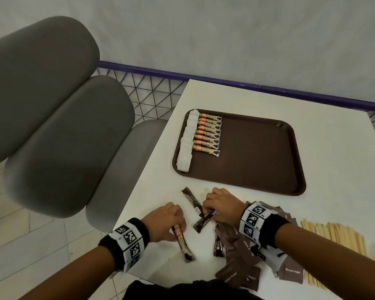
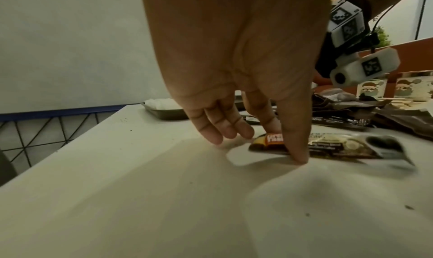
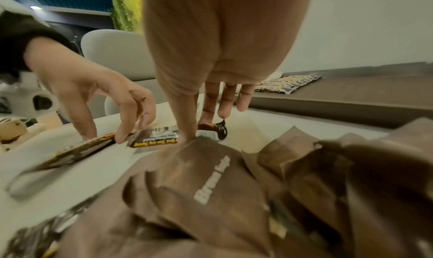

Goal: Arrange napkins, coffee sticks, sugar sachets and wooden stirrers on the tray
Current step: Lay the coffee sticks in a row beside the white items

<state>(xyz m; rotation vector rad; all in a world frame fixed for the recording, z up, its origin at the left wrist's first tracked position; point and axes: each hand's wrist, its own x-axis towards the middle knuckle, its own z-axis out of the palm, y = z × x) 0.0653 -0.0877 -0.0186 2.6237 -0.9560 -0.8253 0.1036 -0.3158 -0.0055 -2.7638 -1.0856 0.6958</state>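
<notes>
My left hand [image 1: 178, 224] pinches one end of a coffee stick [image 1: 183, 242] between thumb and forefinger on the white table; the left wrist view shows the stick [image 2: 339, 146] lying flat under the hand [image 2: 284, 143]. My right hand [image 1: 208, 210] pinches a dark, face-down coffee stick [image 1: 204, 220] between thumb and fingers [image 3: 198, 128]. Another dark stick [image 1: 191, 199] lies just beyond. The brown tray [image 1: 258, 156] holds a strip of white napkins [image 1: 186, 144] at its left edge and a row of several coffee sticks [image 1: 208, 132] beside them.
A heap of brown sugar sachets [image 1: 243, 258] lies under my right wrist, with wooden stirrers [image 1: 338, 237] to its right. A grey padded chair [image 1: 52, 126] stands left of the table [image 1: 333, 202]. A wire fence and a wall run behind.
</notes>
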